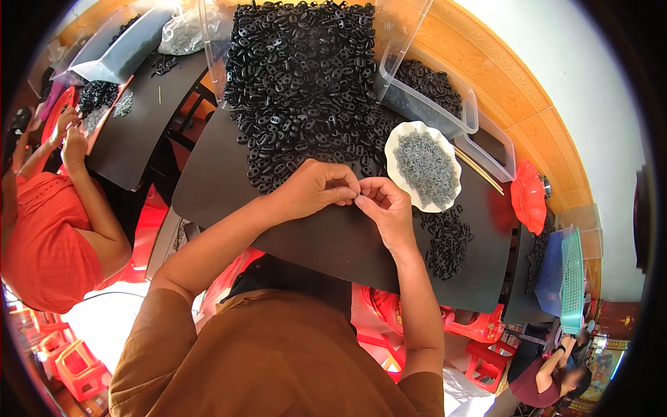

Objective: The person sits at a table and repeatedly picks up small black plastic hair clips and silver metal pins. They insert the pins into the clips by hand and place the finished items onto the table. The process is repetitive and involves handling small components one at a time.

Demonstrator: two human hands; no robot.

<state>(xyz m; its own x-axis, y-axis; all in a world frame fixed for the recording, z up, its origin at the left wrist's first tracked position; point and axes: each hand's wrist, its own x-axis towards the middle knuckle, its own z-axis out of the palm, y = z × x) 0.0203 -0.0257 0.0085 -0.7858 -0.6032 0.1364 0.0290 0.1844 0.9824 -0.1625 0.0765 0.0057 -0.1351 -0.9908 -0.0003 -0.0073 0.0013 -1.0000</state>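
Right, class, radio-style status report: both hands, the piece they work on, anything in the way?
Left hand and right hand pinched together over black board, piece between fingers too small to tell. Black parts pile behind. White dish beside right hand, apart.

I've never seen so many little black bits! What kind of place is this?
Probably a small workshop where people put tiny parts together by hand. A big heap of black plastic pieces covers the dark table, a white dish holds small grey bits, and another person in orange works at a second table.
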